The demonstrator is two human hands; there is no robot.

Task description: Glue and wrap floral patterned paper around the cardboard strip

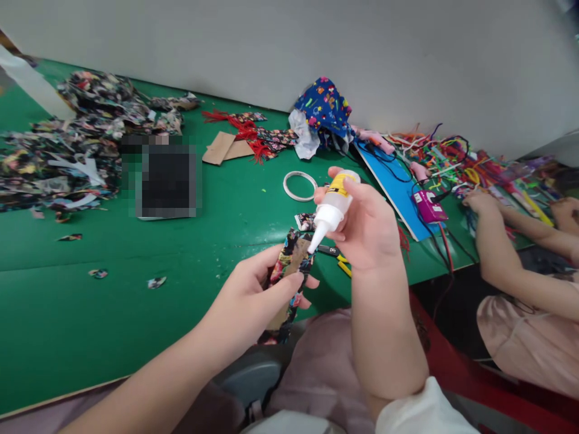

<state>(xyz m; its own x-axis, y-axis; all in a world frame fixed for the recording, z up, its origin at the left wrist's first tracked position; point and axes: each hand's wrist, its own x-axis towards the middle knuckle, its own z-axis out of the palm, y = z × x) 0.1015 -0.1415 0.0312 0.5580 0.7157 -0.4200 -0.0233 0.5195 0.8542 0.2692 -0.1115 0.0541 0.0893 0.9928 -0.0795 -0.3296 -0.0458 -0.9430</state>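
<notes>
My left hand (pixel 257 289) is closed around a cardboard strip (pixel 298 254) whose edges are wrapped in black floral fabric. The strip is tilted, its bare brown side facing up. In my right hand (pixel 373 226) is a white glue bottle (pixel 333 208) with a yellow label, held upside down. Its pointed nozzle meets or nearly meets the upper end of the strip; I cannot tell whether glue is coming out. Just behind the strip lie a small floral fabric piece (pixel 304 222) and yellow-handled scissors (pixel 344 265), partly hidden.
A green table (pixel 217 229) carries a heap of floral scraps (pixel 58 157) on the left, cardboard pieces (pixel 220 149), a white ring (pixel 300 186) and a blue patterned cloth (pixel 322 105). On the right are a blue board (pixel 389 187), a purple power adapter (pixel 430 206), cords and a co-worker's hands (pixel 482 205).
</notes>
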